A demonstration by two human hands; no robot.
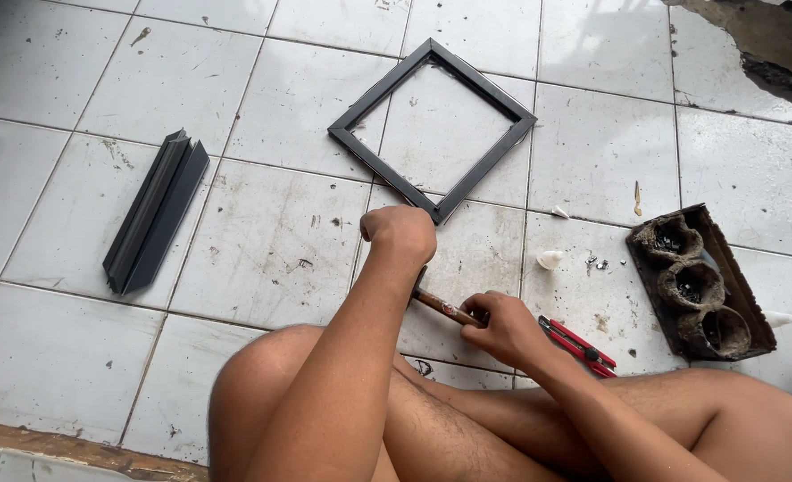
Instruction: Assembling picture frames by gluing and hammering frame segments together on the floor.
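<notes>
A black square frame (433, 128) lies flat on the white tiled floor (262, 241), turned like a diamond. My left hand (400, 234) is closed into a fist right at the frame's near corner; whether it holds anything is hidden. My right hand (503, 326) grips a thin wooden tool handle (448, 309) that runs left and disappears under my left wrist, so its head is out of sight. My bare knees fill the bottom of the view.
A bundle of black profile strips (155, 214) lies to the left. A red utility knife (579, 344) sits beside my right hand. A dirty cardboard tray (747, 308) with three grimy cups stands at right. Small white scraps (550, 259) lie nearby; the floor's top right corner is broken (753, 45).
</notes>
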